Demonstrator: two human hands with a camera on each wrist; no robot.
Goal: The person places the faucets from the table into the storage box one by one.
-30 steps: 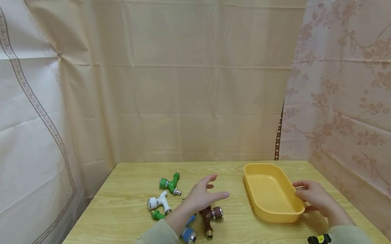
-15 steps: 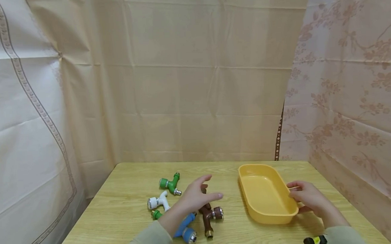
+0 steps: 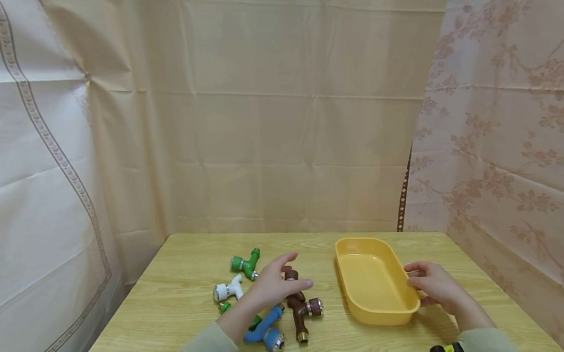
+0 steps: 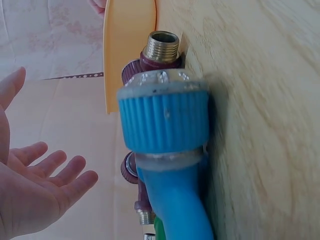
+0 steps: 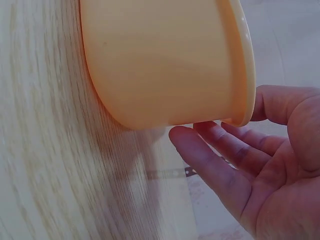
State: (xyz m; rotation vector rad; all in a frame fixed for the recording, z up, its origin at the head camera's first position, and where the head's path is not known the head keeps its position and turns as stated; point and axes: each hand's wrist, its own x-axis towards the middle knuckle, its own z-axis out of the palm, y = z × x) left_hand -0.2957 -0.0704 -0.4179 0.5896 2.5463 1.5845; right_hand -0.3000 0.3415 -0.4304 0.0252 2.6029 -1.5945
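The right hand [image 3: 436, 285] is at the right side of a yellow tray [image 3: 375, 277], its fingertips against the outer wall and rim. In the right wrist view, the fingers [image 5: 215, 175] touch the tray's wall from outside, with the thumb by the rim. The left hand [image 3: 273, 283] hovers over several plastic taps, holding nothing, its fingers spread. Below its forearm lies a blue tap [image 3: 266, 328], large in the left wrist view. To the right of it is a brown tap [image 3: 300, 313], with another brown piece [image 3: 291, 275] behind, partly hidden by the hand.
A green tap [image 3: 246, 264] and a white tap [image 3: 228, 290] lie farther left on the wooden table [image 3: 160, 310]. A second green tap [image 3: 224, 307] is mostly hidden under the left forearm. Cloth curtains [image 3: 283, 117] hang behind and at both sides.
The tray has slid left across the table together with the right hand. The left hand has drifted left and slightly nearer, uncovering more of the blue and brown taps.
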